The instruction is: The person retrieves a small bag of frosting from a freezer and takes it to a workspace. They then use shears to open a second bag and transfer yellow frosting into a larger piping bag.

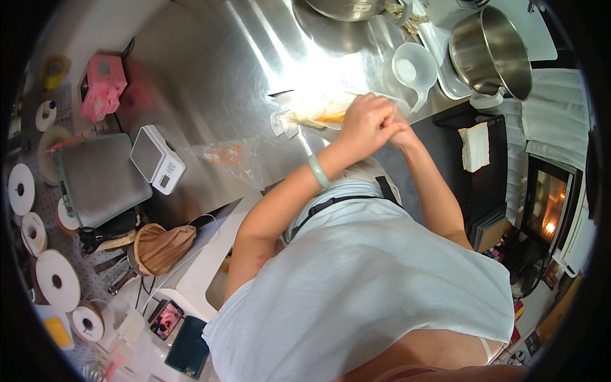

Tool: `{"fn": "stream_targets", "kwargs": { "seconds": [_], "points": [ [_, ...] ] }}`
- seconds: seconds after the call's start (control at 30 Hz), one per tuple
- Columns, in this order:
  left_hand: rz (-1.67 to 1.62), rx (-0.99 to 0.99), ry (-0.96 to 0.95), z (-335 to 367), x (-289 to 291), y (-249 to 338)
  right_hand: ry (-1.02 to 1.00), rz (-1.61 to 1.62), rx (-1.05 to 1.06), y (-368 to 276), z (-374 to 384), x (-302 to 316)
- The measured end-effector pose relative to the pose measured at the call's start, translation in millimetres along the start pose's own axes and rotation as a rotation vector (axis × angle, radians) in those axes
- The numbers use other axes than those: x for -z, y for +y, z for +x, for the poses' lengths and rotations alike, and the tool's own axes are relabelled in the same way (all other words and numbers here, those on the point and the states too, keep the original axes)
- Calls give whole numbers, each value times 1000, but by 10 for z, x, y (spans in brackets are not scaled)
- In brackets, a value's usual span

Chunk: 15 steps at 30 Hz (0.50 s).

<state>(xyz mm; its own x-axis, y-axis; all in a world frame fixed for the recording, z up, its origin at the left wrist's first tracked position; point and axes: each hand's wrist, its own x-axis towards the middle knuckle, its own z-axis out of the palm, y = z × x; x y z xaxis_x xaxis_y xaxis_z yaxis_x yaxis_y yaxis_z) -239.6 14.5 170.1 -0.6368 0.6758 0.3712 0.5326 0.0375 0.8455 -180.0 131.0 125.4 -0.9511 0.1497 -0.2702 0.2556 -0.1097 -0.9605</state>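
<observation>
My left hand (370,124), with a pale green bangle on its wrist, is closed at the near edge of the steel table. My right hand (401,134) meets it on the right, fingers curled and partly hidden behind the left. What lies inside the two closed hands is hidden. Just left of my left hand, a clear plastic bag (330,117) with orange and yellowish stuff in it rests on the table. Its right part passes under or behind the hand. Crumpled whitish wrapping (284,124) is at its left end.
A white plastic measuring jug (415,67) and a large steel pot (490,54) stand at the far right. On the left are a white kitchen scale (157,159), a pink device (103,84) and a clear bag with orange print (229,159). A lit oven (548,197) is right.
</observation>
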Motion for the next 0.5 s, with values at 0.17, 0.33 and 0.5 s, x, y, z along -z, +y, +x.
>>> {"fn": "stream_targets", "kwargs": {
  "seconds": [0.17,0.33,0.5],
  "points": [
    [-43,-78,116,-125,-173,97,-185,320,24,236,103,-11],
    [90,-41,-13,-255,16,212,-53,185,-207,-221,-38,-89],
    [-1,-39,-162,-281,406,233,-109,6,-81,-267,-76,-128]
  ]
}}
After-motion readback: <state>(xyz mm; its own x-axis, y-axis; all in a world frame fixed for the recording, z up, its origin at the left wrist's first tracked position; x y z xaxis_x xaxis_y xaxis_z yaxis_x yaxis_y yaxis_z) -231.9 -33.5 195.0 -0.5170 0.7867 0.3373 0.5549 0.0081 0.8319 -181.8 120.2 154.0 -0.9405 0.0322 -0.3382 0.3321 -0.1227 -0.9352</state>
